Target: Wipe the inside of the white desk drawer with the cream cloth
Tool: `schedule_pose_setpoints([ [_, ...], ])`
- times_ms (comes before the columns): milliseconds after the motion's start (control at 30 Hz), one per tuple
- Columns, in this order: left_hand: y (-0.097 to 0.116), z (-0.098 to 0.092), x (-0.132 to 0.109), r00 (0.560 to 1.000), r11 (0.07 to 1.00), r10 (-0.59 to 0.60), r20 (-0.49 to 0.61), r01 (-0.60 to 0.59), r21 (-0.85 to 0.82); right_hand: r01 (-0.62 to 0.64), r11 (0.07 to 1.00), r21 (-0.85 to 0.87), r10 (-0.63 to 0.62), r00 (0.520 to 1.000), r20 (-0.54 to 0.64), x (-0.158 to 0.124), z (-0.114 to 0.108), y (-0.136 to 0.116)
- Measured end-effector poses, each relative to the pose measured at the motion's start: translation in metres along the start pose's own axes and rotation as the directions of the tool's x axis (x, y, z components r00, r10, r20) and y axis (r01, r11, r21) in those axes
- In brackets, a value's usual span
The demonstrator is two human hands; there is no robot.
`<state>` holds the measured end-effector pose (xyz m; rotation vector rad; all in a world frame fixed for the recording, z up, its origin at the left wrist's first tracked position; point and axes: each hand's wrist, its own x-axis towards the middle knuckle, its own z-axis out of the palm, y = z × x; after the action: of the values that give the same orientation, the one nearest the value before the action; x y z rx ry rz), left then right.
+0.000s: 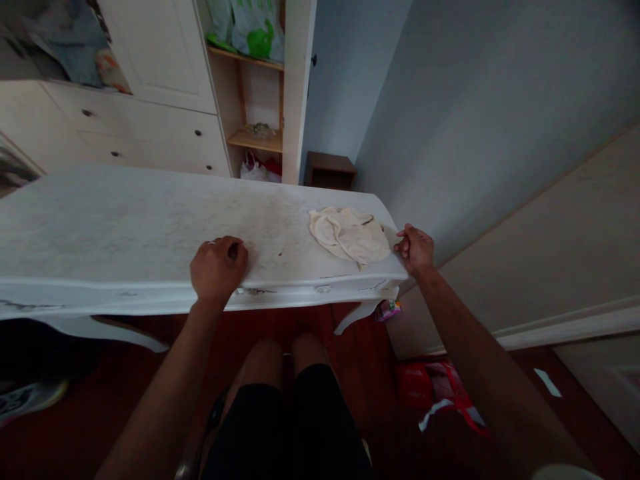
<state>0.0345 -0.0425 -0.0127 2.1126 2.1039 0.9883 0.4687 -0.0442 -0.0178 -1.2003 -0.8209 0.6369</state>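
Note:
A long white table [125, 227] with a stained top stands in front of me. My left hand [217, 267] rests knuckles-up on its front edge, fingers curled, a ring on one finger. My right hand [415, 250] grips the table's right end, fingers closed against the edge. A crumpled cream cloth [350, 235] lies on the top between the two hands, close to the right hand but not touched by it.
A white wardrobe with drawers [150, 133] and open shelves with plastic bags [250, 30] stands behind the table. A small brown stool [330, 170] is by the grey wall. A red bag [435, 390] and a small packet [387, 310] lie on the dark floor.

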Motion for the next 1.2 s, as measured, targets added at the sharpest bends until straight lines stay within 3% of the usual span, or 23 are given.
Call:
schedule_pose_setpoints([
  [533,-0.004,0.004,-0.001,0.998,0.999,0.045,-0.035,-0.045,0.003,0.019,1.000,0.000,-0.019,1.000,-0.002,-0.002,0.000,-0.001],
  [900,0.001,0.004,0.001,0.999,1.000,0.005,-0.036,-0.005,0.005,0.007,1.000,-0.022,-0.008,0.999,-0.032,0.001,0.000,0.000],
  [1033,0.000,0.005,0.001,0.999,1.000,0.028,-0.030,-0.028,0.009,0.062,0.993,-0.101,-0.079,0.983,-0.165,0.000,-0.001,0.001],
  [1133,-0.001,0.003,0.001,1.000,1.000,0.022,-0.010,-0.022,0.007,0.164,0.970,-0.181,-0.220,0.909,-0.354,-0.014,-0.009,-0.002],
  [1200,-0.001,0.003,0.001,1.000,1.000,0.021,-0.007,-0.021,-0.002,0.224,0.954,-0.198,-0.288,0.864,-0.412,-0.036,-0.016,0.001],
])
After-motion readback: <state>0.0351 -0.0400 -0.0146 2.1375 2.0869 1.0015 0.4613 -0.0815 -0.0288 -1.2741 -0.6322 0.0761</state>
